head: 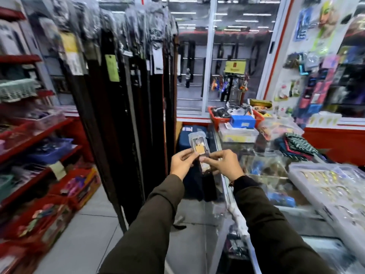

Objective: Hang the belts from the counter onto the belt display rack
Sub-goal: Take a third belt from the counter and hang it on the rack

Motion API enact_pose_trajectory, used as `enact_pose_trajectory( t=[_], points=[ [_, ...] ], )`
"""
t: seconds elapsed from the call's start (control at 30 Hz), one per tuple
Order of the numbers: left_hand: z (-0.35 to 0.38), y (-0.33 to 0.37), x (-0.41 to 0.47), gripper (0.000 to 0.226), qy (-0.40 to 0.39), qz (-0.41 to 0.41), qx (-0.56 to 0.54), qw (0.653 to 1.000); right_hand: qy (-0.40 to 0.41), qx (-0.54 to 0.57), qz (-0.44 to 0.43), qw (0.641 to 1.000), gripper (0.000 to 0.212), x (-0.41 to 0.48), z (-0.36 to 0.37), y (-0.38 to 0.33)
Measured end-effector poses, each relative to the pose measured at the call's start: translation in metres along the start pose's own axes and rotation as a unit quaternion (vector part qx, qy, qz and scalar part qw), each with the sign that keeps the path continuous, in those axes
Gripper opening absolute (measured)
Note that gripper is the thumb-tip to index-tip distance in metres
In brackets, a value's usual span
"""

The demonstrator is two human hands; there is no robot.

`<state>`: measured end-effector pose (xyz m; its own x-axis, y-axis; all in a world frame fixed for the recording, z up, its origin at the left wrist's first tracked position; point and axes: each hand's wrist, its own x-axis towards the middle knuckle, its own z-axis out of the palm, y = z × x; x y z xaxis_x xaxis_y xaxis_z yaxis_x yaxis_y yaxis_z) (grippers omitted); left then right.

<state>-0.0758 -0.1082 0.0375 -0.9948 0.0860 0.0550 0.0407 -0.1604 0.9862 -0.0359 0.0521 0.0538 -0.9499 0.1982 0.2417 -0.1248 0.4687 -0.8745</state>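
Both my hands hold one belt [198, 144] by its buckle end, which is wrapped in clear plastic; its dark strap hangs down below my hands. My left hand [182, 162] pinches the left side of the buckle, and my right hand [223, 165] grips the strap just under it. The belt display rack [126, 91] stands to the left and a little ahead, crowded with several dark belts hanging in plastic sleeves with paper tags. The glass counter [256, 155] is on the right, beside my right arm.
Red shelves [35, 135] with baskets of goods line the left side. On the counter sit a clear tray of small gold items [325, 180], folded cloth [296, 145], a blue box [242, 121] and a red basket [217, 119]. Glass cabinets stand behind. A tiled floor aisle runs between rack and counter.
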Motion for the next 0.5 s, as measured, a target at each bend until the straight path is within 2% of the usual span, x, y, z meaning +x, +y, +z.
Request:
enact_pose_trajectory(
  t=[0.1, 0.17, 0.2, 0.33, 0.5],
  points=[
    [-0.014, 0.021, 0.001, 0.035, 0.012, 0.064, 0.0, 0.998, 0.008, -0.022, -0.029, 0.999, 0.044, 0.004, 0.007, -0.022],
    [-0.022, 0.043, 0.001, 0.033, 0.015, 0.092, -0.028, 0.995, -0.036, 0.041, -0.031, 0.998, 0.024, 0.011, 0.009, -0.038],
    [-0.026, 0.054, 0.003, 0.034, 0.015, 0.098, -0.05, 0.994, -0.053, 0.082, -0.034, 0.995, 0.022, 0.015, 0.01, -0.047],
    [-0.036, 0.101, 0.004, 0.036, 0.014, 0.127, -0.09, 0.988, -0.039, 0.177, -0.093, 0.979, 0.031, 0.029, 0.015, -0.088],
    [-0.047, 0.167, 0.012, 0.029, 0.035, 0.217, -0.092, 0.971, -0.023, 0.262, -0.137, 0.955, 0.034, 0.05, 0.024, -0.156]
  ],
)
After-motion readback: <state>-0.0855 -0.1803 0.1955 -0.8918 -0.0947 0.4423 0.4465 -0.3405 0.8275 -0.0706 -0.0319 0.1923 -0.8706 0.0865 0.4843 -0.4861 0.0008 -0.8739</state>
